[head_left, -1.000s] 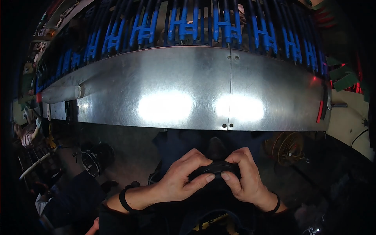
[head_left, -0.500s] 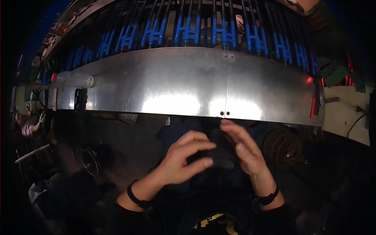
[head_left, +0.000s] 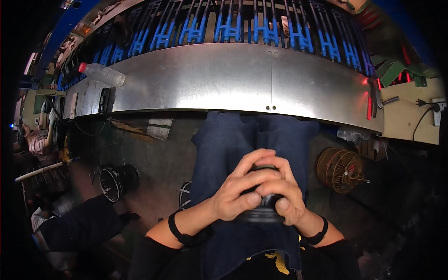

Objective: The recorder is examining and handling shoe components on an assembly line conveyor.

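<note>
2 hands meet low in the middle of the view, wrapped around 1 dark round object [head_left: 261, 210] held over the lap, above dark blue cloth [head_left: 252, 144] draped across the knees. On the left side, the left hand [head_left: 238, 193] curls over the object's near-left flank, thumb pressed down along its front edge, fingers bent over the top. On the right side, the right hand [head_left: 282, 196] overlaps it, fingers laid across the left hand's knuckles and thumb pushed against the object's lower rim. Both grips are pressed tight, not spread.

Judging from this, the step in hand looks like squeezing or twisting the piece; any next move would call for a firm, steady hold, since most of the object is hidden between the palms.

Far beyond, a curved metal panel [head_left: 242, 79] spans the scene, with a plastic bottle [head_left: 101, 73] lying at its left end.
</note>
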`<state>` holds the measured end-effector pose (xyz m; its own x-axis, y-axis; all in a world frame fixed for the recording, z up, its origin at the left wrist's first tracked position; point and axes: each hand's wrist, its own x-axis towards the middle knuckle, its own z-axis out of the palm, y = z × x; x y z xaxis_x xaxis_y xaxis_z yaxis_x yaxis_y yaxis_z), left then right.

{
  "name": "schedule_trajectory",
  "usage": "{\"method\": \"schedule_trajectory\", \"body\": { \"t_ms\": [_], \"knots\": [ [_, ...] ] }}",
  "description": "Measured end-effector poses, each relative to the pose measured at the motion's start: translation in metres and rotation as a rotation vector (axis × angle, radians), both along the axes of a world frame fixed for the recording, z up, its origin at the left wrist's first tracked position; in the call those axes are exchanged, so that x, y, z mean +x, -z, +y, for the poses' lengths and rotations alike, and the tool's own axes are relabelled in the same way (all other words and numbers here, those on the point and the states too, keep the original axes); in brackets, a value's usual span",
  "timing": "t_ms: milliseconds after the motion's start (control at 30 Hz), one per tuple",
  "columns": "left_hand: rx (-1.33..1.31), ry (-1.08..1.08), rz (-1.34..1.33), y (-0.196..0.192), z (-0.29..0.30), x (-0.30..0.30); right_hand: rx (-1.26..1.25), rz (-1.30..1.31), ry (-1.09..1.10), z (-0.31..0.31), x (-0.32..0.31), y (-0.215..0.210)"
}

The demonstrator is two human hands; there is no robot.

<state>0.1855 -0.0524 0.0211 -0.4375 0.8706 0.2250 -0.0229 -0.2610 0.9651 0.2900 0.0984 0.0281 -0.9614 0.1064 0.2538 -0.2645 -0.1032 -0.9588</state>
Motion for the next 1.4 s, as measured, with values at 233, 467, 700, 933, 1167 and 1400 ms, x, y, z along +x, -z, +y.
{"method": "schedule_trajectory", "body": {
  "t_ms": [233,467,700,933,1167,1400],
  "knots": [
    [-0.059,-0.123,0.113,-0.041,0.004,-0.006,0.058,0.041,0.041,0.0,-0.008,-0.027],
    [0.697,-0.079,0.654,-0.132,0.012,-0.04,0.001,0.442,0.256,0.022,-0.046,-0.118],
    [0.069,-0.528,0.097,-0.04,0.003,-0.024,0.225,0.077,0.249,0.0,-0.043,-0.039],
    [-0.068,-0.4,-0.121,0.017,-0.023,0.001,-0.161,-0.117,0.05,0.006,-0.028,-0.003],
    [-0.139,-0.367,0.321,0.013,0.011,-0.039,0.101,-0.001,0.173,0.014,-0.04,0.048],
    [-0.263,-0.398,0.365,0.031,0.032,-0.048,0.292,-0.031,0.236,0.039,-0.057,0.064]
  ]
}}
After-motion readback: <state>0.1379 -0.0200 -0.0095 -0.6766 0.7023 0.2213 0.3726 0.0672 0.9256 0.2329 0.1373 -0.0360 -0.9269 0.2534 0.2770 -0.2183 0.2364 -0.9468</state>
